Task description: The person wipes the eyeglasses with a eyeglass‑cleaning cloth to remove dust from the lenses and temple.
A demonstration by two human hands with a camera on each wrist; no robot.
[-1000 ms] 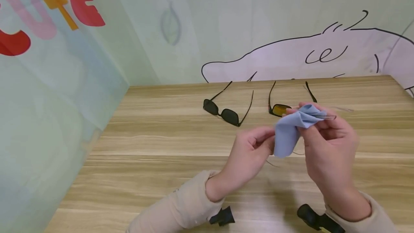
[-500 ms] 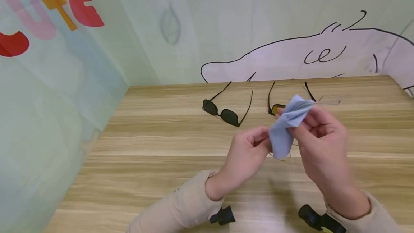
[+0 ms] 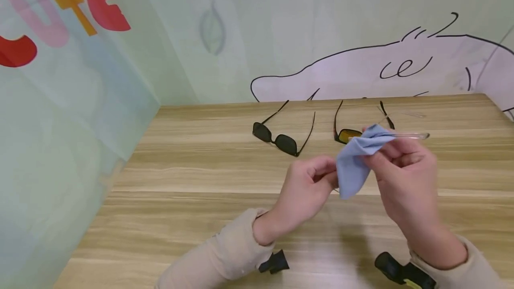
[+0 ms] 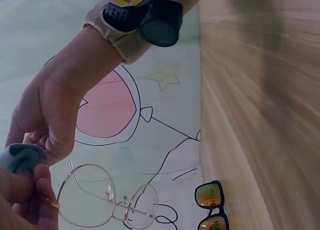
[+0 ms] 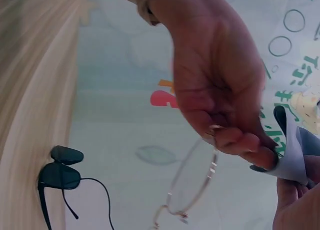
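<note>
My left hand (image 3: pixel 299 197) pinches the thin gold-framed, round-lensed glasses (image 4: pixel 114 197) at one edge, seemingly steadying them above the wood-grain table (image 3: pixel 201 164); my right hand (image 3: pixel 409 186) pinches the folded light-blue cloth (image 3: pixel 353 162), perhaps bunched to hug the slim frame.

- Wide passage: wooden tabletop (image 3: pixel 188 164) left of the dark-lensed sunglasses (image 3: pixel 286 144).
- Narrower: between these and the amber-lensed sunglasses (image 3: pixel 348 136).
- Obstacles: blue cloth (image 3: pixel 354 164) between left hand (image 3: pixel 303 191) and right hand (image 3: pixel 405 182); backdrop (image 3: pixel 209 75) along the far edge.
</note>
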